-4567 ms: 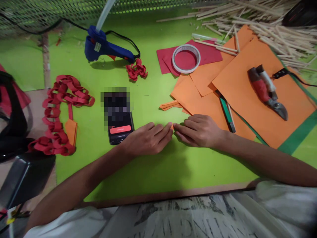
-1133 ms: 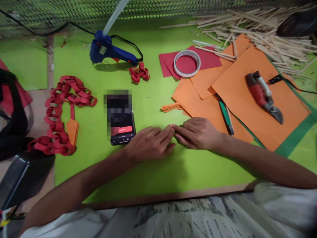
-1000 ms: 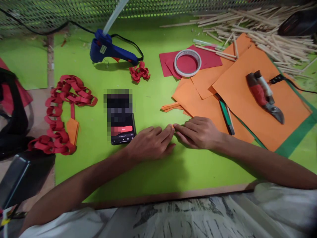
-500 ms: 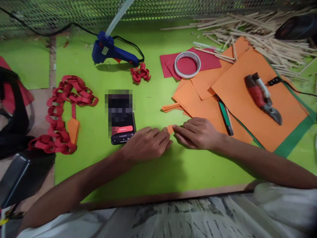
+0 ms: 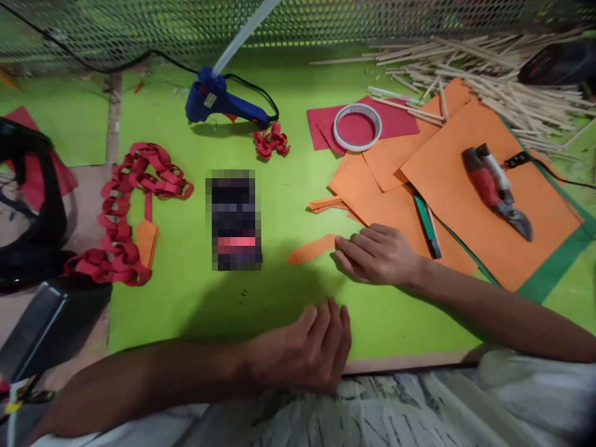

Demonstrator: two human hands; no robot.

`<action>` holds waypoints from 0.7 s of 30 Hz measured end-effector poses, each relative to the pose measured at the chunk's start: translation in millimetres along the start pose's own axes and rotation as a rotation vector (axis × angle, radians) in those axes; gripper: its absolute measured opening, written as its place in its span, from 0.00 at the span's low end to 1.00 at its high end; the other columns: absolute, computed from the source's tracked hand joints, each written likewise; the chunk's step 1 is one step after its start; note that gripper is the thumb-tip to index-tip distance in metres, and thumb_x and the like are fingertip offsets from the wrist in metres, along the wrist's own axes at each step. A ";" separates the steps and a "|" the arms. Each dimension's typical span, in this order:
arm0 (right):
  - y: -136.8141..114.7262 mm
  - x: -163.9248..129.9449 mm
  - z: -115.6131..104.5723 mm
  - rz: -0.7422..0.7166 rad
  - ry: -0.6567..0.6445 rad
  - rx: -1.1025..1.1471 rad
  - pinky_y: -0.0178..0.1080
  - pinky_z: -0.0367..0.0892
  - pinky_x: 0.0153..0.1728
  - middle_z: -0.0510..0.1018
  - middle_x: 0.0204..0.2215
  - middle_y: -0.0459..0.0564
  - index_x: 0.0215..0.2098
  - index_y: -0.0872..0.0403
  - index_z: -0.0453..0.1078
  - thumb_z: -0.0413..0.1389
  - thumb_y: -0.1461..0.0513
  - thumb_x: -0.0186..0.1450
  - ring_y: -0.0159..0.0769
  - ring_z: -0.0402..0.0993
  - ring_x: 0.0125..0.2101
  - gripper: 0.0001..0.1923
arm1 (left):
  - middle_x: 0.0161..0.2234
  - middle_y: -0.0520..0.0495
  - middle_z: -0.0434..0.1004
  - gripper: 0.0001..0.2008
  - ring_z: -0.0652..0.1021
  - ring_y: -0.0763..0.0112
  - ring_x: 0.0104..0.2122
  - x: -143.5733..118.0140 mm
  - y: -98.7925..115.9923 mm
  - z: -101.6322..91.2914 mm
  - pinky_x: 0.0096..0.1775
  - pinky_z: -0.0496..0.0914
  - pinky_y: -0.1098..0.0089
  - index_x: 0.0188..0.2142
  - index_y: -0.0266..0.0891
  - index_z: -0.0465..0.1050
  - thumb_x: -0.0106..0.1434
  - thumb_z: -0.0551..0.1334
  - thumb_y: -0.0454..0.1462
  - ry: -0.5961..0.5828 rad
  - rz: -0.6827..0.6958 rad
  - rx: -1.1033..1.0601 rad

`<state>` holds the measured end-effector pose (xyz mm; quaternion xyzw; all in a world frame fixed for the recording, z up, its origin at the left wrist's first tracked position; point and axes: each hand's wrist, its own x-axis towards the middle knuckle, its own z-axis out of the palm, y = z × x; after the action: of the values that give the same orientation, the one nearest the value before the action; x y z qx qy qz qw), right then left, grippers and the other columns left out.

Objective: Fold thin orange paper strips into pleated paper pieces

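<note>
A small folded orange paper strip (image 5: 311,249) with a pointed left end lies on the green work surface. My right hand (image 5: 379,253) has its fingers closed at the strip's right end. Close to the table's front edge, my left hand (image 5: 307,347) is curled closed, apart from the strip; its palm and fingertips are hidden. Several similar folded orange strips (image 5: 323,203) lie just beyond, beside orange paper sheets (image 5: 367,198). To the left is a phone (image 5: 235,223), its picture blurred out.
A red paper chain (image 5: 116,230) with an orange tag (image 5: 148,242) lies left. Behind are a blue glue gun (image 5: 223,102), a short red chain (image 5: 271,141) and a tape roll (image 5: 357,127). At right: a green cutter (image 5: 426,223), pruning shears (image 5: 496,189), wooden sticks (image 5: 503,81).
My left hand has let go of the orange strip and drawn back toward the table's front edge. My right hand stays at the strip's end. More of the strip now shows.
</note>
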<state>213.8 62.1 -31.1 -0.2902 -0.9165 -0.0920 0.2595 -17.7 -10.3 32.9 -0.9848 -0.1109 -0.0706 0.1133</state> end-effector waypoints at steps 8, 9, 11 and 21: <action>0.3 0.0 0.4 -0.004 0.008 -0.014 0.37 0.57 0.23 0.72 0.20 0.41 0.40 0.58 0.76 0.60 0.59 0.67 0.29 0.63 0.22 0.09 | 0.45 0.23 0.81 0.20 0.84 0.49 0.42 -0.4 9.3 17.0 0.33 0.78 0.65 0.50 0.20 0.76 0.70 0.62 0.39 -0.186 -0.346 0.249; 0.3 -0.2 0.2 -0.003 0.005 -0.012 0.38 0.57 0.23 0.72 0.20 0.42 0.40 0.58 0.76 0.60 0.59 0.67 0.29 0.63 0.22 0.09 | 0.45 0.21 0.80 0.21 0.84 0.48 0.42 -0.3 8.8 19.4 0.33 0.78 0.65 0.50 0.19 0.76 0.71 0.61 0.40 -0.197 -0.370 0.261; 0.1 -0.7 -0.3 0.001 -0.008 -0.018 0.38 0.57 0.24 0.72 0.20 0.42 0.40 0.58 0.75 0.60 0.59 0.67 0.29 0.64 0.22 0.09 | 0.45 0.19 0.80 0.21 0.84 0.46 0.43 -0.4 7.0 22.7 0.35 0.79 0.64 0.51 0.18 0.75 0.72 0.60 0.40 -0.226 -0.394 0.266; 5.1 -1.4 -3.5 0.037 -0.054 -0.071 0.38 0.57 0.25 0.73 0.20 0.42 0.38 0.58 0.75 0.60 0.59 0.67 0.29 0.66 0.22 0.08 | 0.50 0.27 0.79 0.15 0.82 0.54 0.44 -0.2 -26.3 29.2 0.38 0.77 0.63 0.54 0.23 0.73 0.69 0.59 0.29 -0.236 -0.419 0.212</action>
<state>219.2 64.5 -28.8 -0.3186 -0.9137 -0.1119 0.2259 -20.7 21.6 10.2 -0.9244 -0.3319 0.0349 0.1850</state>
